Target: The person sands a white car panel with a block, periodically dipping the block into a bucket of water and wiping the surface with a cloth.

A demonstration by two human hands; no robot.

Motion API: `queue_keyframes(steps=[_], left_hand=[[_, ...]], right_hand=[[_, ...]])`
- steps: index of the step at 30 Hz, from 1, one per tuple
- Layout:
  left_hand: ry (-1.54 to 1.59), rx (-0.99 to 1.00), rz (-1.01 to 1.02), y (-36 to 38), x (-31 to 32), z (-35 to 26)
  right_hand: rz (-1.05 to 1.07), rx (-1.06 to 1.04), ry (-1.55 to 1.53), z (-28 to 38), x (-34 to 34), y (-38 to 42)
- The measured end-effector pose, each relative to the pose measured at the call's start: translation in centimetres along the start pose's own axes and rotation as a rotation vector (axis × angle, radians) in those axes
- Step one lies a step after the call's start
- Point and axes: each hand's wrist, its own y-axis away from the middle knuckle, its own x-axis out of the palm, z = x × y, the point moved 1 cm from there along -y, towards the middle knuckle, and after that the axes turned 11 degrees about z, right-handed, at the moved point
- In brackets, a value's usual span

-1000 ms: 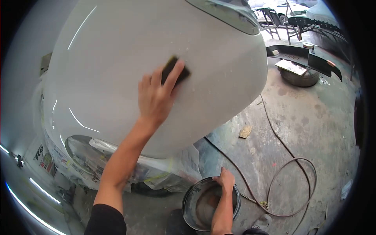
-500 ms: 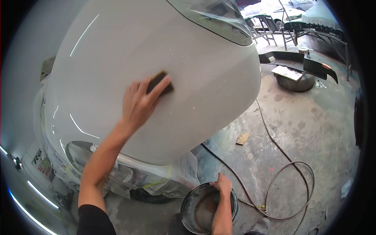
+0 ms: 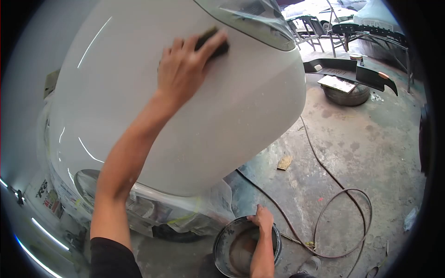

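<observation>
My left hand (image 3: 183, 67) grips a dark sanding block (image 3: 222, 49) and presses it on the pale grey car hood (image 3: 222, 111). The block lies near the hood's upper edge, beside the windshield (image 3: 264, 23), and is partly covered by my fingers. Small white specks and damp-looking marks dot the painted surface. Low at the front, my right hand (image 3: 263, 217) is closed on the rim of a black bucket (image 3: 221, 238). Murky liquid appears to be in the bottom of the bucket.
Plastic and paper masking (image 3: 204, 213) covers the car's front below the hood. A hose (image 3: 320, 162) loops over the stained floor, near a tan scrap (image 3: 284, 162). Further back, a black bumper part (image 3: 361, 74) rests by a tire (image 3: 345, 96), with metal stands (image 3: 308, 30) behind.
My left hand has slid the sanding block up and to the right across the hood, toward the windshield. My right hand stays on the bucket rim.
</observation>
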Motion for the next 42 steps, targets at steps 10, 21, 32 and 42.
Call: queue_keyframes(steps=[10,21,32,42], left_hand=[[0.035,-0.024,0.025,3.5,-0.4,-0.6],[0.031,-0.024,0.039,4.6,-0.5,-0.5],[0.038,0.021,0.091,9.2,-1.2,0.8],[0.096,0.051,0.065,9.0,-1.8,1.8]], right_hand=[[-0.022,-0.005,-0.026,0.1,-0.1,-0.2],[-0.054,-0.034,-0.034,0.1,-0.2,-0.1],[-0.005,-0.014,-0.015,0.2,-0.3,0.2],[-0.081,-0.059,-0.024,-0.3,0.5,-0.2]])
